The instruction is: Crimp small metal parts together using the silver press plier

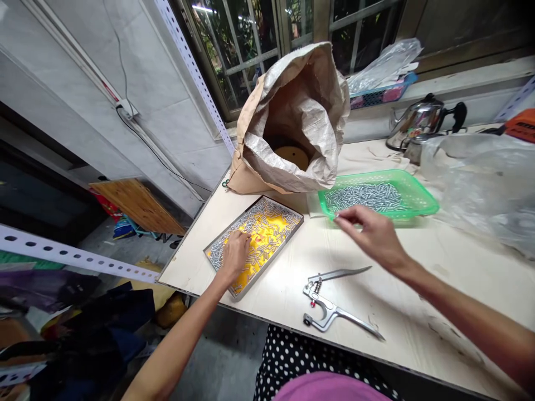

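Note:
My left hand rests on the small metal pieces in a shallow metal tray with a yellow bottom, fingers curled down onto them. My right hand hovers by the near rim of a green plastic basket filled with several small silvery metal pieces. Its fingertips are pinched together, seemingly on a tiny piece I cannot make out. Metal hand pliers lie on the pale table between my arms.
A large open brown paper sack stands behind the tray. Clear plastic bags lie at the right, a steel kettle behind them. The table's left edge drops to a cluttered floor. A perforated white bar crosses at left.

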Motion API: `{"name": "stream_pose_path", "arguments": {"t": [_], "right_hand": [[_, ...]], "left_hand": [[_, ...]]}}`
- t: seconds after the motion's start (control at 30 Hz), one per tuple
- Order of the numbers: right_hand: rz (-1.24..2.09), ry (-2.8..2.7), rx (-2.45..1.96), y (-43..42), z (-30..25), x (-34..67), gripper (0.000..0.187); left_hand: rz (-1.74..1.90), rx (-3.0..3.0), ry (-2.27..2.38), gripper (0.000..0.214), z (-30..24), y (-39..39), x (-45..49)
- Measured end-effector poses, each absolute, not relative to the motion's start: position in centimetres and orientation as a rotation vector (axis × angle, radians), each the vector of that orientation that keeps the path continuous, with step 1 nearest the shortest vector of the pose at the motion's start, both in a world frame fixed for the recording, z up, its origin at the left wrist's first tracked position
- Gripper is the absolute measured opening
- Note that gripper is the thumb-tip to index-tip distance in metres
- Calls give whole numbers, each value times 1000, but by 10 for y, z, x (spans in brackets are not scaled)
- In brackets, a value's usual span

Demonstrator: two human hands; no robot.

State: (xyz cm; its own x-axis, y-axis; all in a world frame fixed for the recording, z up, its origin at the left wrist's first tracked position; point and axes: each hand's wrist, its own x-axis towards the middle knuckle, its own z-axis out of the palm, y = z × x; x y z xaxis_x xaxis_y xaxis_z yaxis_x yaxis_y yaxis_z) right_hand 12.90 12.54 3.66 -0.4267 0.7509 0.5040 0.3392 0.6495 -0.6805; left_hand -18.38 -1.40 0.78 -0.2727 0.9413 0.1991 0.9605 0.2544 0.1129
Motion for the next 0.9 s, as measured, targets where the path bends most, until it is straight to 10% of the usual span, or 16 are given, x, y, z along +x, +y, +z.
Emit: {"name": "stream_pose_path", "arguments": {"t": [0.27,0.6,0.9], "right_hand": [[157,-2269,-1186,208,31,168,57],[958,-2612,-844,8,-16,201,27],[819,-2571,-969,-15,-36,200,25]], "left_hand": [[102,-1937,-2402,27,-8,19,-200],[250,-2139,-2308,21,1,39,-205],[-947,-2318,-2878,24,7,-39,-80]]}}
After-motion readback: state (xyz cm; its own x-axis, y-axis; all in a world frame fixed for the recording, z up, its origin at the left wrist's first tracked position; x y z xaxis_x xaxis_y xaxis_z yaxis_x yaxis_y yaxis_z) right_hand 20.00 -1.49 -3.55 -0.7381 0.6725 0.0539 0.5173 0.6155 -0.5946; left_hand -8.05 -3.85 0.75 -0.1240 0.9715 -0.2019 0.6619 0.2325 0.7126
